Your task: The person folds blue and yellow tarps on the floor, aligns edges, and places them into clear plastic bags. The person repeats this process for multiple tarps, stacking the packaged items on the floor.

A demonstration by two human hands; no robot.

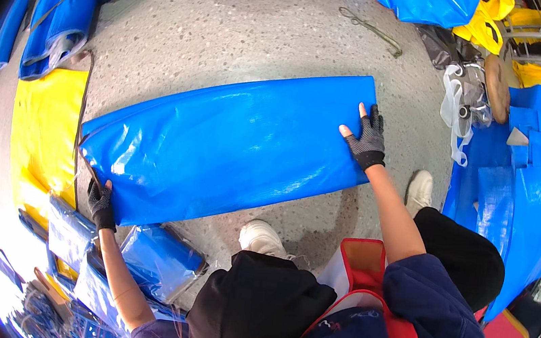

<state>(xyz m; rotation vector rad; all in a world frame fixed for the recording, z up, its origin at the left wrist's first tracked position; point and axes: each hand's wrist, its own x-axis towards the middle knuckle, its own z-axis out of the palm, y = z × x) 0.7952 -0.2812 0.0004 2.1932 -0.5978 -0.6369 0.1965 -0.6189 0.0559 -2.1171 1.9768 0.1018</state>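
Sheet (239,144), blue and glossy, lying long and slantwise on the floor (219,36) right in front of me! My right hand (368,143) is on its far-right end, fingers spread over the plastic, likely to flatten it and stop it sliding. Down at the left end, my left hand (102,205) is at the near corner; whether it's pinching the edge, I can't tell. One hand per end, probably to keep the length taut. Shoe (261,237) just below the near edge, wrapped packs (163,257) by my left wrist, yellow sheet (46,133) beyond, blue stack (528,182) off right, cord (371,30) up top!
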